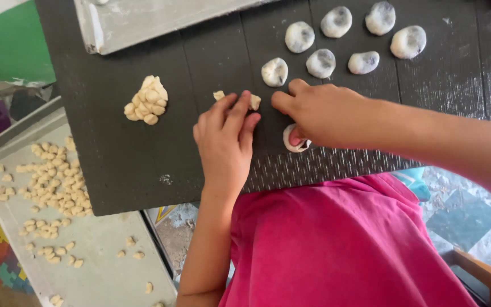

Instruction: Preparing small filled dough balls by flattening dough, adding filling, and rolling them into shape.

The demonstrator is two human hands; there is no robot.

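Note:
My left hand (224,139) lies on the black board (120,159), fingertips pressed on a small pale dough piece (254,102) that sticks out on both sides of them. Just to its right, my right hand (319,113) curls over a round white dough disc (292,144) near the board's front edge and pinches it with its fingers. A heap of small dough pieces (148,100) sits to the left of my left hand. Several round dough discs with dark filling (320,62) lie in rows beyond my right hand.
A grey baking tray (103,267) at the lower left holds many small dough bits. Another metal tray (143,23) rests at the board's far edge. My pink shirt (336,244) fills the bottom; a tiled floor shows at right.

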